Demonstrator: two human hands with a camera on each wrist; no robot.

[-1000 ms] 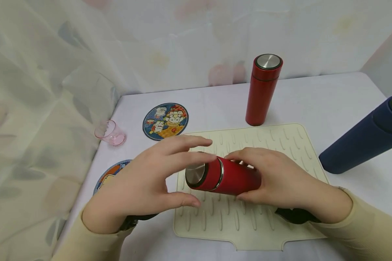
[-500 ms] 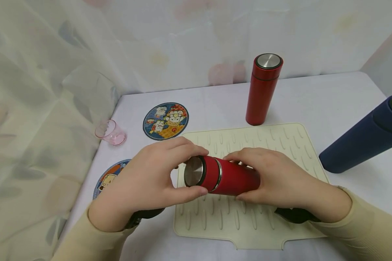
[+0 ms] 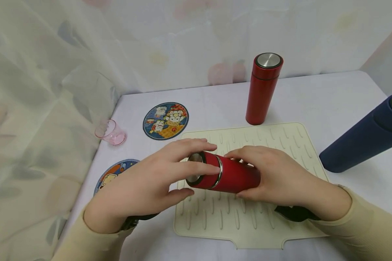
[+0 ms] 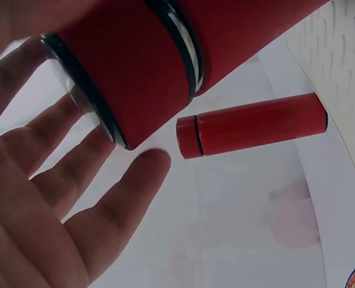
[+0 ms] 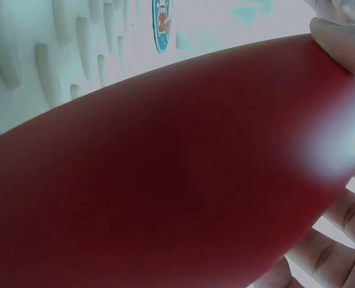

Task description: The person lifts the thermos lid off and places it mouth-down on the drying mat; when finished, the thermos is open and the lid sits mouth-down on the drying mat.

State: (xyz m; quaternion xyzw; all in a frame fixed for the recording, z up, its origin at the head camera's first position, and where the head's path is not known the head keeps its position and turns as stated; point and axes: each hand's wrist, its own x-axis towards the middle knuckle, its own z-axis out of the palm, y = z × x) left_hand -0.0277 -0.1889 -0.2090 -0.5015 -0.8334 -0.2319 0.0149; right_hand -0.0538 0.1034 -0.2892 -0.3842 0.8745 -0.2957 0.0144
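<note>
A red thermos flask [image 3: 236, 177] with a steel-topped lid [image 3: 210, 170] and a silver ring is held tilted over the cream ribbed mat [image 3: 215, 230], lid toward the left. My right hand [image 3: 277, 177] grips its lower body, thumb on the near side and fingers over the far side. Around the lid my left hand [image 3: 150, 181] is spread, fingers fairly straight and thumb off it. In the left wrist view, the fingertips [image 4: 150, 165] lie beside the lid's end; whether any finger touches it I cannot tell. The flask fills most of the right wrist view.
Another red thermos [image 3: 264, 90] stands upright behind the mat. A dark blue thermos [image 3: 362, 134] stands at the right. On the left are a small pink glass [image 3: 111, 133], a round cartoon coaster [image 3: 165, 121] and a second coaster [image 3: 112, 175], partly covered by my left arm.
Half a second ago my left fingers and thumb closed round the lid; now they are spread off it again, as a second ago. The right hand keeps its grip on the thermos flask.
</note>
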